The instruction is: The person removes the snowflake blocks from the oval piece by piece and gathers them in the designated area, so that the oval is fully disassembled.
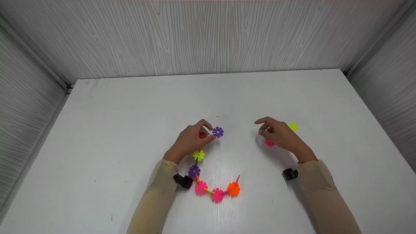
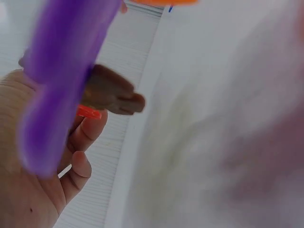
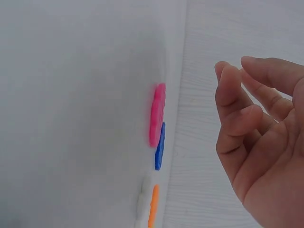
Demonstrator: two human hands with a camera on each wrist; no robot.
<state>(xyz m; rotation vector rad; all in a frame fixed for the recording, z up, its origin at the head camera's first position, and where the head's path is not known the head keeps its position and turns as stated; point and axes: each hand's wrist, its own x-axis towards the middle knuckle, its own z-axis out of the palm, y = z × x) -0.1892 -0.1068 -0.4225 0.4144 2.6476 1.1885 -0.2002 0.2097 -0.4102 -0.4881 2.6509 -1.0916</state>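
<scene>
A chain of interlocking notched plastic discs curves over the white table point(image 1: 146, 107). It includes a yellow-green disc point(image 1: 198, 155), a lower purple disc point(image 1: 194, 171), pink discs and an orange disc point(image 1: 233, 189). At its upper end my left hand point(image 1: 191, 139) pinches a purple notched disc point(image 1: 218, 132) between thumb and forefinger, with a red disc point(image 1: 202, 135) partly hidden under the fingers. My right hand point(image 1: 276, 131) hovers to the right, fingers loosely bent, holding nothing. Below it lies a loose pink disc point(image 1: 270, 142); in the right wrist view that pink disc point(image 3: 157, 115) stands clear of the fingers.
A loose yellow-green disc point(image 1: 292, 126) lies beyond my right hand. The right wrist view also shows a blue disc point(image 3: 160, 147) and an orange disc point(image 3: 153, 206) on the tabletop. Pale wood-grain panels point(image 1: 201, 35) rise behind the table and at both sides.
</scene>
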